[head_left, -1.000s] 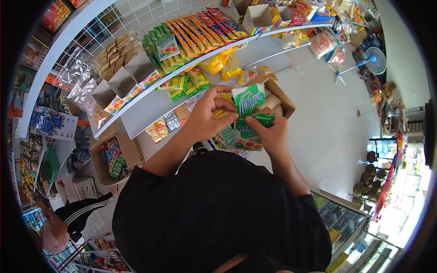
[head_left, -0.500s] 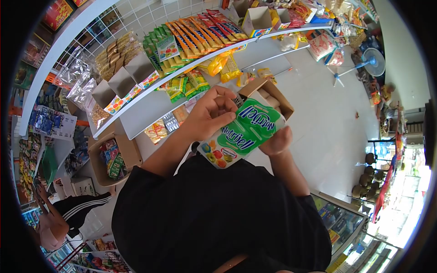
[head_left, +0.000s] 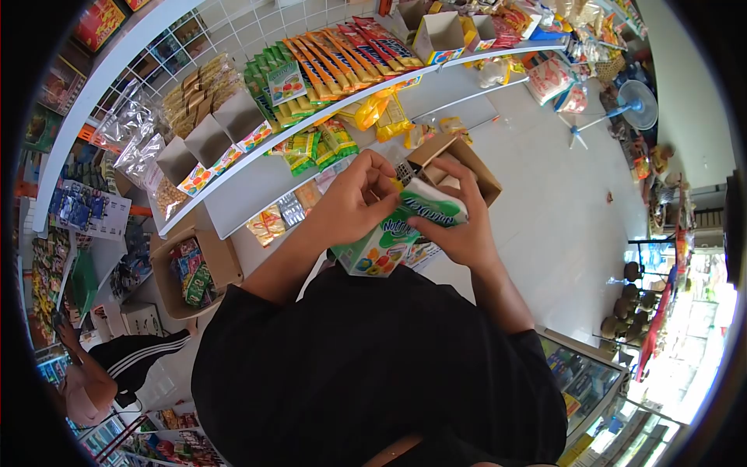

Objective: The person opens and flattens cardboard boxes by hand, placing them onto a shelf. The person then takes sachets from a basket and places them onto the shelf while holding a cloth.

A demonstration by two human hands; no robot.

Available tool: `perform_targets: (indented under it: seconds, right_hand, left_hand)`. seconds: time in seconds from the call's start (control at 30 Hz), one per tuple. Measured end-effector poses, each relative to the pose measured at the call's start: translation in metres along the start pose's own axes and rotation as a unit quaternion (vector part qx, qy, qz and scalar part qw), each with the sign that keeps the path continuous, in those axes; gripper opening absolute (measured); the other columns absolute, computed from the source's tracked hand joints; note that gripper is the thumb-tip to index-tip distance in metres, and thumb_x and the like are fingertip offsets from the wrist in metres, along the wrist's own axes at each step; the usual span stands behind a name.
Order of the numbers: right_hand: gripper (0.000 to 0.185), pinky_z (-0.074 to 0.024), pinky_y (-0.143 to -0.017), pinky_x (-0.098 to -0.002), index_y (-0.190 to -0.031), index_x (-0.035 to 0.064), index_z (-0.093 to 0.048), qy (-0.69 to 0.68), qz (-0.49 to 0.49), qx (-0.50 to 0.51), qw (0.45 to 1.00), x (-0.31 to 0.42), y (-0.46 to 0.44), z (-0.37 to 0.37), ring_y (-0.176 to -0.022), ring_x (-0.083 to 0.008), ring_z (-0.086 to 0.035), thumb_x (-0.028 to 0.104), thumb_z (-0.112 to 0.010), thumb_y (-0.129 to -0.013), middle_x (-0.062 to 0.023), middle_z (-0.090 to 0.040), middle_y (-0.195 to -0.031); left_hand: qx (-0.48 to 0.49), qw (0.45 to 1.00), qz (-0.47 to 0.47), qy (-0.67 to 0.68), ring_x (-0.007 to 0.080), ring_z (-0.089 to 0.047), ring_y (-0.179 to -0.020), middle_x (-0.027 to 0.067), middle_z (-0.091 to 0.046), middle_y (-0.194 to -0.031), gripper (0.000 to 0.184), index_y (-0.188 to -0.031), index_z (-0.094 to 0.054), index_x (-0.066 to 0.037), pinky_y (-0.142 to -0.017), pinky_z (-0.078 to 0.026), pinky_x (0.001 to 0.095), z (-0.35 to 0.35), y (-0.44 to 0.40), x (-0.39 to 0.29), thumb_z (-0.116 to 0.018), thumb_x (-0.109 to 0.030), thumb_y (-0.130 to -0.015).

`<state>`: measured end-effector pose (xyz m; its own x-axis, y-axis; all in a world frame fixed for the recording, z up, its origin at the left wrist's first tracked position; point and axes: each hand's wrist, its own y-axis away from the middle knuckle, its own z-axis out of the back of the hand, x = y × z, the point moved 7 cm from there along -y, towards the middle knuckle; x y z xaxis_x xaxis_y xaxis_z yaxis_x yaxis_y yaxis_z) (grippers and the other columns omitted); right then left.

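Head view: short of the brown carton (head_left: 490, 183), the Nutrijell box (head_left: 380, 251) is held, long axis slanting toward it, edge gripped by the left hand (head_left: 358, 201), flap (head_left: 440, 208) pinched by the right hand (head_left: 465, 232), nearer the carton.

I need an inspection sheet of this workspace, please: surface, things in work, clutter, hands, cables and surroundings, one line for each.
Surface: lower shelf, with packets on it.
Things in work: Nutrijell box, green and white, between the hands.
Clutter: open carton beyond the hands; another carton, holding colourful packets, left of them.
Hands: right hand grips the box's upper part; left hand at its upper left, grip partly hidden.
Cables: nothing clearly seen.
Surroundings: fan standing on the floor; glass case; another person at lower left.
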<state>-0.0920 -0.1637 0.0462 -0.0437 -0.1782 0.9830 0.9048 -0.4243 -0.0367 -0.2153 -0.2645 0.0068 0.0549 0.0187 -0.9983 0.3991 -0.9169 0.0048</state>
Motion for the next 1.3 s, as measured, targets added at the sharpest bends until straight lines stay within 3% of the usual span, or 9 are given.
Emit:
perform_targets:
  seconds: [0.03,0.07,0.2,0.33,0.5,0.73,0.83,1.1,1.3]
  right_hand:
    - [0.074,-0.049,-0.089,-0.0311,-0.135,0.0033,-0.043,-0.028,-0.021,-0.021,0.999,-0.006,-0.002,0.002,-0.109,-0.0172,-0.058,-0.005,-0.078,-0.07,-0.0112,-0.055,-0.121]
    - [0.058,-0.0495,-0.086,-0.0287,-0.125,0.0015,-0.052,0.019,0.043,-0.043,0.998,-0.005,-0.004,0.006,-0.101,-0.0136,-0.06,-0.007,-0.074,-0.073,-0.0081,-0.059,-0.112]
    - [0.048,-0.0495,-0.082,-0.0248,-0.118,0.0005,-0.056,-0.141,-0.039,-0.03,0.989,-0.024,-0.006,0.006,-0.094,-0.0115,-0.061,-0.006,-0.074,-0.074,-0.0044,-0.064,-0.102]
    - [0.039,-0.0495,-0.08,-0.0239,-0.114,0.0006,-0.059,-0.096,-0.033,-0.015,0.995,-0.029,-0.002,0.008,-0.093,-0.009,-0.061,-0.001,-0.075,-0.078,-0.003,-0.066,-0.1]
    - [0.023,-0.045,-0.068,-0.0214,-0.098,0.0025,-0.061,-0.051,0.022,-0.015,0.998,-0.031,0.001,0.01,-0.079,-0.0053,-0.057,-0.001,-0.075,-0.079,0.0012,-0.062,-0.085]
    - [0.02,-0.0449,-0.068,-0.0224,-0.096,0.0024,-0.061,-0.035,0.046,-0.057,0.997,-0.033,0.009,0.012,-0.078,-0.0052,-0.056,-0.002,-0.072,-0.08,0.0004,-0.061,-0.084]
    - [0.021,-0.0501,-0.069,-0.0237,-0.095,0.0021,-0.058,-0.018,0.068,-0.069,0.995,-0.028,0.011,0.012,-0.079,-0.0096,-0.063,-0.001,-0.073,-0.081,-0.0045,-0.066,-0.086]
    - [0.022,-0.0489,-0.068,-0.0232,-0.099,0.0006,-0.06,-0.115,-0.011,-0.063,0.991,-0.027,0.013,0.012,-0.079,-0.0078,-0.062,-0.001,-0.072,-0.08,-0.003,-0.065,-0.089]
    - [0.02,-0.0485,-0.068,-0.0226,-0.097,-0.0003,-0.06,-0.088,-0.02,-0.069,0.994,-0.036,0.015,0.016,-0.079,-0.0069,-0.062,0.001,-0.072,-0.082,-0.0031,-0.067,-0.086]
  left_hand:
    - [0.004,1.0,0.011,0.014,0.0057,-0.059,-0.085,0.0001,-0.059,-0.092,0.03,-0.107,-0.045,-0.007,-0.072,-0.047,0.0219,0.0,0.0,0.002,-0.063,0.005,-0.087]
    - [0.008,0.999,0.022,0.028,0.0056,-0.058,-0.084,0.0001,-0.059,-0.091,0.029,-0.105,-0.045,-0.007,-0.072,-0.047,0.0215,0.0,0.0,0.004,-0.064,0.005,-0.087]
    - [0.04,0.996,0.02,0.075,0.0054,-0.058,-0.083,0.0001,-0.059,-0.091,0.028,-0.104,-0.045,-0.006,-0.071,-0.046,0.0209,-0.003,0.002,0.005,-0.065,0.003,-0.088]
    - [0.078,0.992,0.033,0.096,0.0052,-0.058,-0.084,-0.0004,-0.059,-0.092,0.027,-0.104,-0.045,-0.006,-0.071,-0.046,0.0206,-0.007,0.003,0.003,-0.066,-0.001,-0.089]
    - [0.122,0.987,0.036,0.103,0.0044,-0.056,-0.085,-0.0009,-0.058,-0.092,0.026,-0.103,-0.043,-0.007,-0.072,-0.045,0.0202,-0.01,0.003,0.005,-0.066,-0.002,-0.09]
    - [0.15,0.982,0.047,0.101,0.0041,-0.056,-0.085,-0.0019,-0.056,-0.091,0.026,-0.102,-0.044,-0.007,-0.072,-0.045,0.0198,-0.014,0.0,0.004,-0.066,-0.002,-0.089]
    - [0.132,0.986,0.044,0.096,0.0044,-0.057,-0.085,-0.002,-0.056,-0.091,0.026,-0.102,-0.045,-0.007,-0.073,-0.046,0.0201,-0.016,0.0,-0.001,-0.065,0.001,-0.088]
    - [0.105,0.992,-0.004,0.067,0.0061,-0.06,-0.081,-0.0015,-0.058,-0.088,0.029,-0.105,-0.047,-0.007,-0.075,-0.047,0.0223,-0.019,-0.001,-0.003,-0.063,0.004,-0.083]
    - [0.102,0.994,0.024,-0.005,0.0039,-0.057,-0.079,-0.0023,-0.059,-0.082,0.012,-0.097,-0.056,-0.004,-0.07,-0.045,0.0214,-0.02,0.001,-0.002,-0.065,-0.004,-0.089]
